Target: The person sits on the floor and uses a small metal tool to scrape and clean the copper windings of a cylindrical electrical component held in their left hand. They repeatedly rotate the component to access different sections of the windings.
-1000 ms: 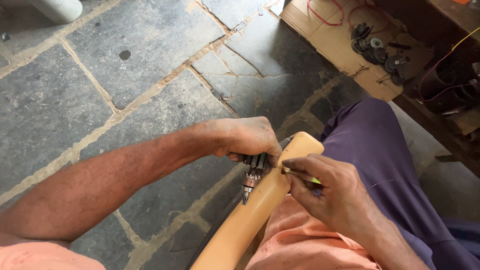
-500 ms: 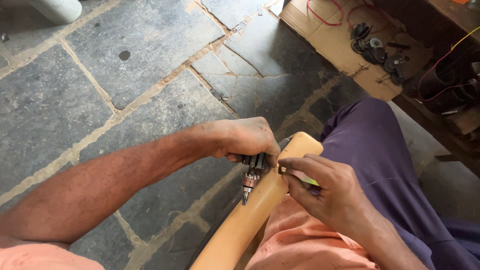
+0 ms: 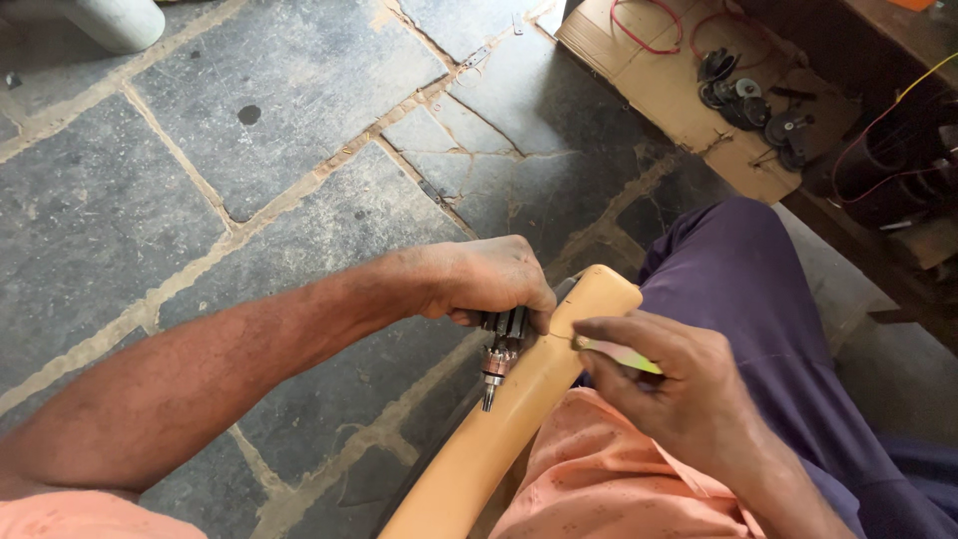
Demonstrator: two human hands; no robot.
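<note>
My left hand point(image 3: 489, 279) grips a small motor armature point(image 3: 499, 344), a dark slotted core with a copper end and a thin shaft pointing down toward me. It rests against the edge of a tan wooden board point(image 3: 519, 409) lying across my lap. My right hand point(image 3: 679, 389) pinches a thin light green strip point(image 3: 619, 354) with its tip touching the armature core by my left thumb.
Grey stone slabs with sandy joints cover the floor point(image 3: 299, 150). A flattened cardboard sheet point(image 3: 679, 90) at upper right carries red wire and several dark round metal parts point(image 3: 748, 100). A dark wooden frame with coiled wires point(image 3: 898, 170) stands at far right. A pale cylinder point(image 3: 120, 20) sits top left.
My right hand has edged slightly left, bringing the strip's tip closer to the armature. My left hand and the board have stayed put.
</note>
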